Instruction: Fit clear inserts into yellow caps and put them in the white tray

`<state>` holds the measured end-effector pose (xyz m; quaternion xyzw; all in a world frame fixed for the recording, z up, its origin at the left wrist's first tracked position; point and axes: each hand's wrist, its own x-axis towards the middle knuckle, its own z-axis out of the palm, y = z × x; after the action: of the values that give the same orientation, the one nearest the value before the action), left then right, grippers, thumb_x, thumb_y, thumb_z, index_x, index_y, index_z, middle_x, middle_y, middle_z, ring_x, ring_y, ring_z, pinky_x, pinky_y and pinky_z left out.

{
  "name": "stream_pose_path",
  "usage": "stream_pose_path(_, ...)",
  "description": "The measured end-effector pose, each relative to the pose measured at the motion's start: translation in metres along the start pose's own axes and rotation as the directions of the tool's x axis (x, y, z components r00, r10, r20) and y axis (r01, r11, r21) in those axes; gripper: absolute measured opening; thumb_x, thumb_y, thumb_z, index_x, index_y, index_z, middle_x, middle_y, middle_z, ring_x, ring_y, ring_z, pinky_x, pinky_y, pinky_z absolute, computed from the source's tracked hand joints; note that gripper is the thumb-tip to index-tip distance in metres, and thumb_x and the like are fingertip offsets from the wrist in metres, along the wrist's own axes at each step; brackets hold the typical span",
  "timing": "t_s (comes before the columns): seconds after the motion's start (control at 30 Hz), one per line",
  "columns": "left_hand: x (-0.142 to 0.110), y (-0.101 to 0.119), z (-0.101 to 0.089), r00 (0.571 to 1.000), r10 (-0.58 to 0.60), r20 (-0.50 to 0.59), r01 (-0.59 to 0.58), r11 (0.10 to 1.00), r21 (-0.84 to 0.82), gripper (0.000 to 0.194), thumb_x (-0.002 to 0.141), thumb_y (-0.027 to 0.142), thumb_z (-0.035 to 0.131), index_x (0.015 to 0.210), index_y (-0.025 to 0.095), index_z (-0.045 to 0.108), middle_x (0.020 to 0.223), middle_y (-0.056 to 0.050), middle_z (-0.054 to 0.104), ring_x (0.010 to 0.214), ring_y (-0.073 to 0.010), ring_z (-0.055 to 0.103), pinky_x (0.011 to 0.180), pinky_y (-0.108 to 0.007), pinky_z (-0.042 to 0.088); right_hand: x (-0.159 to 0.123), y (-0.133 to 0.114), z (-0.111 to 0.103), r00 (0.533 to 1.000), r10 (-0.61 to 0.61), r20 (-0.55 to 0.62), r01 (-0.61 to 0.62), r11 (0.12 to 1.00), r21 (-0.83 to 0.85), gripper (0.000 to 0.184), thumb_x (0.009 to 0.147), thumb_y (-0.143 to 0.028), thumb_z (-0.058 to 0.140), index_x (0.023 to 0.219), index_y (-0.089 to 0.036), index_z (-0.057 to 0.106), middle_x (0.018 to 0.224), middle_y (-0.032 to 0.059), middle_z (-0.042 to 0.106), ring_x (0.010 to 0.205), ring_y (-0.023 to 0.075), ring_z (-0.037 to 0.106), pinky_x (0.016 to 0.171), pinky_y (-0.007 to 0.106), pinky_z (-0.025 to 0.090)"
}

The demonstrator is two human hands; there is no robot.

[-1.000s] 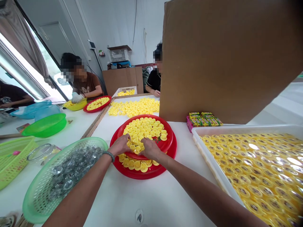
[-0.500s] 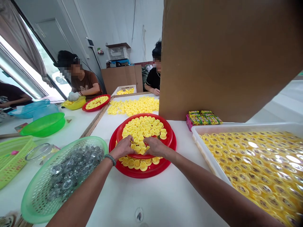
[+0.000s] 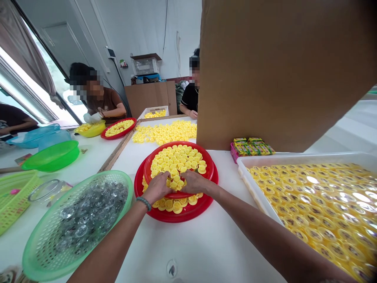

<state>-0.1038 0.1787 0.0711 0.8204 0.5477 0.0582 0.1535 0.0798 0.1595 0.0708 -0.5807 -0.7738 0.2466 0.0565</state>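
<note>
The left hand (image 3: 159,185) has shifted closer to the right hand (image 3: 191,182); both hands' fingers curl around yellow cups (image 3: 176,184) on the upper red tray (image 3: 209,165), grip unclear.

The upper red tray (image 3: 208,173) and the lower red tray (image 3: 188,214) are smooth plastic with a slight gloss. The yellow cups (image 3: 165,157) on them are plastic with a soft sheen. In the perforated green basket (image 3: 33,251), near left, the clear plastic pieces (image 3: 85,220) are highly glossy. The white tray (image 3: 243,169) at right is smooth plastic; its contents (image 3: 318,208) give bright reflections. The large panel (image 3: 265,78) is matt brown cardboard. The curtain (image 3: 25,43), far left, is dull cloth.
</note>
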Motion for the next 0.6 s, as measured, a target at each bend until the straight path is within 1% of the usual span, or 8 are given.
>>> stream_pose_path(0.1,0.000,0.001,0.001,1.000,-0.002,-0.002,0.002,1.000,0.010,0.038,0.062,0.032,0.069,0.096,0.021,0.056,0.090,-0.005,0.057,0.080,-0.0224,0.056,0.066,-0.030,0.041,-0.001,-0.006,-0.002,1.000,0.003,0.011,-0.002,0.999,-0.046,0.061,0.068,-0.053,0.061,0.119,-0.019,0.053,0.115,0.0130,0.055,0.104,0.0286,0.053,0.076,0.032,0.046)
stream_pose_path(0.17,0.000,0.002,0.002,1.000,-0.003,-0.001,0.003,1.000,0.021,0.035,0.064,0.031,0.068,0.097,0.021,0.058,0.089,-0.006,0.056,0.082,-0.0231,0.056,0.069,-0.031,0.042,-0.002,-0.009,-0.003,1.000,0.000,0.000,0.000,0.995,-0.099,0.064,0.070,-0.052,0.060,0.124,-0.019,0.049,0.116,0.0141,0.054,0.107,0.0295,0.051,0.079,0.034,0.045)
stream_pose_path(0.3,-0.001,0.003,0.003,1.000,0.011,-0.008,-0.011,1.000,0.012,0.033,0.066,0.034,0.067,0.096,0.022,0.061,0.090,-0.007,0.055,0.088,-0.0246,0.056,0.074,-0.032,0.043,-0.005,-0.011,-0.005,1.000,-0.010,0.000,0.010,0.988,-0.152,0.057,0.072,-0.035,0.061,0.125,-0.020,0.049,0.114,0.0132,0.055,0.105,0.0276,0.053,0.080,0.034,0.045)
stream_pose_path(0.4,-0.002,0.004,0.004,1.000,-0.002,-0.006,0.002,1.000,-0.007,0.033,0.067,0.039,0.066,0.095,0.022,0.063,0.092,-0.008,0.055,0.089,-0.0252,0.056,0.074,-0.032,0.043,-0.007,-0.009,-0.009,1.000,-0.007,0.011,0.009,0.985,-0.171,0.051,0.071,-0.022,0.059,0.122,-0.019,0.052,0.111,0.0126,0.057,0.102,0.0265,0.055,0.077,0.032,0.046)
stream_pose_path(0.47,-0.003,0.005,0.005,1.000,-0.015,-0.005,0.015,1.000,-0.015,0.031,0.067,0.039,0.066,0.093,0.021,0.063,0.092,-0.008,0.056,0.090,-0.0253,0.055,0.074,-0.032,0.043,-0.008,-0.008,-0.011,1.000,0.004,0.013,-0.002,0.983,-0.184,0.046,0.072,-0.018,0.057,0.117,-0.019,0.056,0.109,0.0131,0.058,0.100,0.0270,0.056,0.075,0.032,0.046)
stream_pose_path(0.53,-0.002,0.005,0.005,1.000,-0.022,-0.006,0.022,0.999,-0.026,0.030,0.066,0.037,0.067,0.091,0.021,0.063,0.092,-0.008,0.056,0.091,-0.0249,0.055,0.075,-0.032,0.043,-0.008,-0.007,-0.011,1.000,0.011,0.006,-0.010,0.982,-0.188,0.043,0.073,-0.022,0.058,0.116,-0.018,0.057,0.109,0.0134,0.059,0.100,0.0275,0.056,0.074,0.032,0.047)
stream_pose_path(0.6,-0.002,0.005,0.005,1.000,-0.028,-0.002,0.028,0.999,-0.041,0.030,0.066,0.037,0.067,0.091,0.021,0.063,0.093,-0.008,0.057,0.091,-0.0246,0.055,0.075,-0.032,0.043,-0.007,-0.006,-0.009,1.000,0.003,-0.005,-0.004,0.984,-0.180,0.048,0.073,-0.032,0.061,0.119,-0.018,0.055,0.111,0.0130,0.059,0.101,0.0271,0.056,0.076,0.033,0.047)
